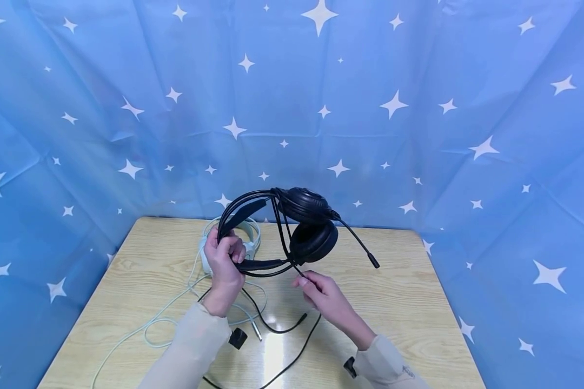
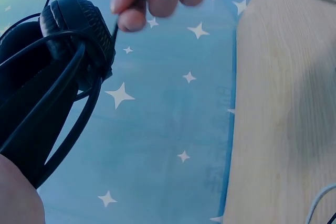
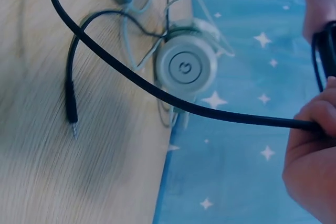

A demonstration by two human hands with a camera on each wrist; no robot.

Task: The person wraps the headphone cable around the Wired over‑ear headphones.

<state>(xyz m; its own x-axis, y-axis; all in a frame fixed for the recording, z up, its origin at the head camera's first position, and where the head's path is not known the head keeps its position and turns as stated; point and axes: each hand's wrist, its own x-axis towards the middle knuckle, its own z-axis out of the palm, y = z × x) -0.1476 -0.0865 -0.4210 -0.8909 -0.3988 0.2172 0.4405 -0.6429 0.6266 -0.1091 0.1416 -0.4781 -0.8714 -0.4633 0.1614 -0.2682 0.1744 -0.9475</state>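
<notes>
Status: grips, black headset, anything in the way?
Left grip holds black padded headset raised. Right grip pinches long black cable. Pale-blue round-cupped headphones behind left grip in head view; possible snag.

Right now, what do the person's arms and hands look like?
The left sleeve and right sleeve are pale cream. The left hand and right hand wear no gloves. A small black piece shows beside the left cuff, another by the right.

head view — forward, downward, wrist views — close, sharing headset (image 1: 304, 205)
</notes>
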